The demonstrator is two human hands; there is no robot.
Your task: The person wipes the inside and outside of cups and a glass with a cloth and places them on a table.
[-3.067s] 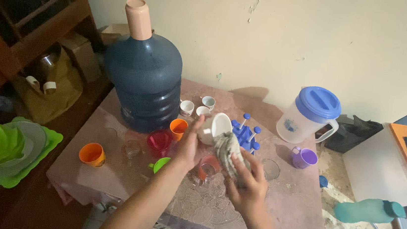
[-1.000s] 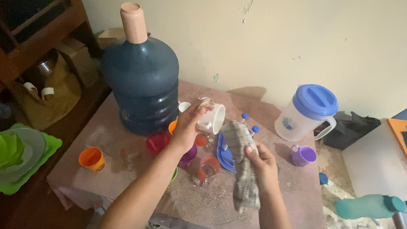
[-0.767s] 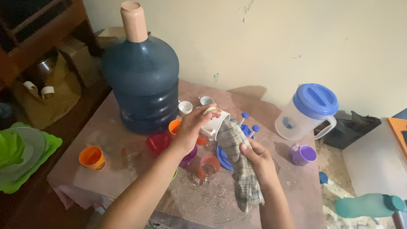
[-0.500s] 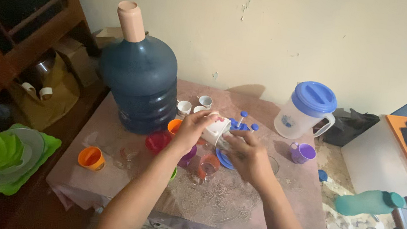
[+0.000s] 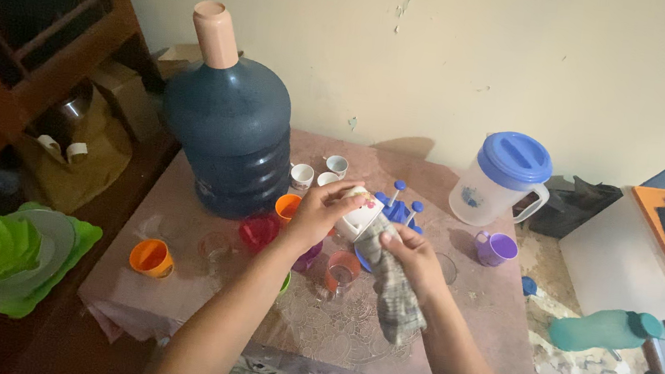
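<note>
Setting: small table (image 5: 455, 345) under a pinkish lace cloth, against a cream wall.
Left hand (image 5: 322, 210): fingers curled tight around a white mug (image 5: 362, 214), tilted above the table's middle.
Right hand (image 5: 415, 256): fingers closed on a checked rag (image 5: 395, 295), pressed to the mug; its tail hangs down.
Nearby: blue cup rack (image 5: 399, 211) just behind, coloured cups beneath.
Farther out: big blue water jug (image 5: 228, 136) left, blue-lidded pitcher (image 5: 499, 183) right.
</note>
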